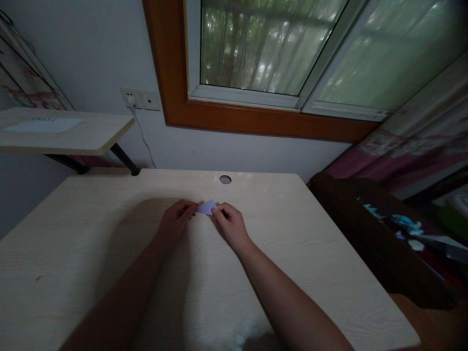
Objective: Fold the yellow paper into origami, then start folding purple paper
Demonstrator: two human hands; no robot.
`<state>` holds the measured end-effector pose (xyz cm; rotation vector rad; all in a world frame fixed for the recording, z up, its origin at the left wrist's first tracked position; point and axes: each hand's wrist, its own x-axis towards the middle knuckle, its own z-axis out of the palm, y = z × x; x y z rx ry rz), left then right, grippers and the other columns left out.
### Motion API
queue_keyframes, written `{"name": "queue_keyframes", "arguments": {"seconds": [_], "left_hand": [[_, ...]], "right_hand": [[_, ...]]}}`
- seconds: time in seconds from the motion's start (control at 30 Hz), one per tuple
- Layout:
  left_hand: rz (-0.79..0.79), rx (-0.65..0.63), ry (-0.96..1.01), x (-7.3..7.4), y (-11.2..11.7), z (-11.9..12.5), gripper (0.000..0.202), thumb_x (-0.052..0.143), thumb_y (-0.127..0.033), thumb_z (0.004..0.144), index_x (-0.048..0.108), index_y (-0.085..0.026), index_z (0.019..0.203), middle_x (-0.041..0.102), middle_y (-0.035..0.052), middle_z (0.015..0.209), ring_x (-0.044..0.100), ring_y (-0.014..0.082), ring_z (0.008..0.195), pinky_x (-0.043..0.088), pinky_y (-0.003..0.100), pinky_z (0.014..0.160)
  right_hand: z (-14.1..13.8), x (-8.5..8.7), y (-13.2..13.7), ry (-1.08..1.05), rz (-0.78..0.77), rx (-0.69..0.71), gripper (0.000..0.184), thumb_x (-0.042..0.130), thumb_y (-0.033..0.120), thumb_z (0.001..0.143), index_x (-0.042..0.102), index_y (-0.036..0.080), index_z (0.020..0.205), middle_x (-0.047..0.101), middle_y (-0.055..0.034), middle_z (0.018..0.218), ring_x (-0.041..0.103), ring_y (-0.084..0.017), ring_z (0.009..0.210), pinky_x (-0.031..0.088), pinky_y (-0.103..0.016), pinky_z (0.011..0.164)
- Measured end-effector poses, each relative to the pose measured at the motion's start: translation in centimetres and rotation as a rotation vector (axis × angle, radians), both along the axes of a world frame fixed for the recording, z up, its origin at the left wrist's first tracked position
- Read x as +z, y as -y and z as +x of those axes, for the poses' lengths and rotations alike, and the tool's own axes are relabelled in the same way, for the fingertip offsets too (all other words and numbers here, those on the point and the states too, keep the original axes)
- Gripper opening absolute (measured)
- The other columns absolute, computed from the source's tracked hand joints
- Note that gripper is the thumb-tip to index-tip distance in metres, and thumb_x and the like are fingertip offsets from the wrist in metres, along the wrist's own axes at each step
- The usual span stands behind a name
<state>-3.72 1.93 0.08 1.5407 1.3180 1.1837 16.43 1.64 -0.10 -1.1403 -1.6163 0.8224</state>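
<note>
Two bare hands meet over the pale desk [285, 282], pinching one small piece of purple paper [205, 208] between them. The left hand [176, 220] has its thumb and fingertips pressed together on the paper's pointed left corner; the right hand [232, 224] grips the opposite end, thumb on the upper face and fingers curled. The purple paper, roughly triangular in outline, sits near the desk's far edge, just in front of a round hole [225, 180] let into the top; whether it touches the wood cannot be told. At the back left, a raised shelf [73, 141] on black supports [124, 158] bears a white sheet [44, 125]. Behind it, a wall socket [126, 91] holds a white plug, whose cord [144, 139] drops behind the desk. To the right stands dark wooden furniture [351, 214] with blue-and-white items [405, 224] on or in it; they are too dim and blurred to identify, and its depth is unclear. A wood-framed window [256, 53] fills the wall ahead, beside a pale and pink curtain [417, 131].
</note>
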Motion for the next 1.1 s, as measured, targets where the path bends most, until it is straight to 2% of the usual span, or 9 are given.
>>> {"name": "queue_keyframes", "arguments": {"seconds": [0.27,0.4,0.6,0.7,0.9,1.1], "left_hand": [[-0.004,-0.038,-0.081,-0.4,0.1,-0.1,0.029,0.062,-0.047,0.082,0.071,-0.019,0.085,0.069,0.002,0.077,0.061,0.0172,0.073,0.047,0.026,0.07],[-0.02,-0.061,-0.069,-0.4,0.1,-0.1,0.029,0.063,-0.047,0.082,0.071,-0.019,0.085,0.069,0.0021,0.077,0.062,0.0168,0.072,0.047,0.026,0.07],[-0.045,-0.093,-0.078,-0.2,0.2,0.0,0.028,0.064,-0.046,0.081,0.071,-0.019,0.085,0.068,0.0012,0.07,0.062,0.016,0.066,0.047,0.025,0.065],[-0.064,-0.086,-0.073,0.0,0.3,0.1,0.028,0.065,-0.046,0.081,0.071,-0.019,0.084,0.068,0.0016,0.069,0.062,0.0159,0.065,0.047,0.025,0.064],[-0.078,-0.039,-0.028,0.0,0.3,0.2,0.028,0.064,-0.045,0.082,0.07,-0.018,0.085,0.069,0.0022,0.07,0.064,0.0159,0.066,0.05,0.026,0.066],[-0.099,-0.016,-0.019,-0.2,0.2,0.0,0.029,0.065,-0.046,0.082,0.069,-0.018,0.085,0.069,0.0026,0.071,0.065,0.0169,0.067,0.05,0.027,0.068]], "right_hand": [[-0.1,-0.2,-0.1,-0.045,-0.045,-0.002,0.024,0.058,0.038,0.09,0.071,0.02,0.101,0.071,-0.0034,0.09,0.062,-0.018,0.081,0.048,-0.027,0.074],[-0.1,0.2,0.1,-0.092,-0.061,0.015,0.028,0.059,0.036,0.09,0.069,0.023,0.113,0.072,-0.0033,0.099,0.064,-0.018,0.084,0.05,-0.028,0.075],[-0.2,0.4,0.3,-0.107,-0.055,0.063,0.032,0.06,0.037,0.09,0.068,0.026,0.119,0.071,-0.0047,0.112,0.065,-0.018,0.086,0.052,-0.029,0.075],[-0.1,0.5,0.3,-0.08,-0.03,0.077,0.031,0.059,0.036,0.091,0.068,0.027,0.12,0.071,-0.0051,0.11,0.064,-0.017,0.081,0.051,-0.029,0.073],[0.0,0.8,0.3,0.002,0.08,0.072,0.029,0.061,0.034,0.091,0.069,0.026,0.118,0.067,-0.0037,0.093,0.06,-0.016,0.08,0.047,-0.029,0.074],[-0.1,0.9,0.3,-0.021,0.091,0.066,0.029,0.062,0.03,0.09,0.069,0.027,0.117,0.065,-0.0047,0.099,0.058,-0.016,0.08,0.048,-0.029,0.073]]}}
